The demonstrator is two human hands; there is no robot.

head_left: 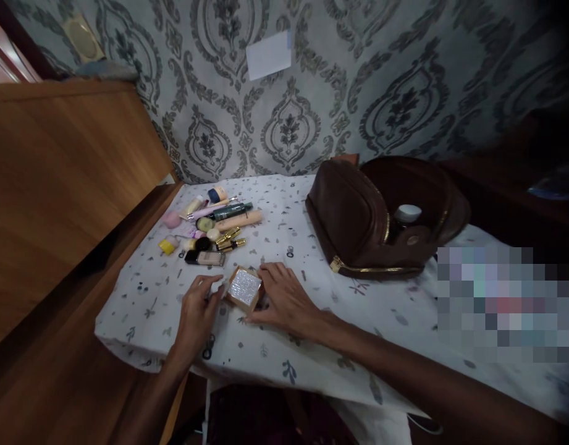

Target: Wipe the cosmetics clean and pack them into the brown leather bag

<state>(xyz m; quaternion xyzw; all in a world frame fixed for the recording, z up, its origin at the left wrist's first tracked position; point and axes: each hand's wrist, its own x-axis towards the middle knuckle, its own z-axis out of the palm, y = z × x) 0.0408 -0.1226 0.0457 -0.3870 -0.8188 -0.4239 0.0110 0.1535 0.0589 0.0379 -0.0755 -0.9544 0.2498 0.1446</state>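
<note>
A small square box (244,288) with a glittery silver top and golden-brown sides sits on the patterned cloth near the table's front. Around its right side curl the fingers and thumb of my right hand (288,303). My left hand (196,312) is at the left of the box, thumb and fingers pinched together. A small whitish, partly see-through piece (218,286) shows at those fingertips; its kind is unclear. Just beyond my left hand lies a foundation bottle (210,258) with a black cap.
Several cosmetics, including a peach tube (240,220), a dark green tube (233,211) and gold lipsticks (231,244), lie at the back left. An unzipped brown bag (349,216) with a white-capped container (408,214) stands right. A wooden panel (71,167) borders the left.
</note>
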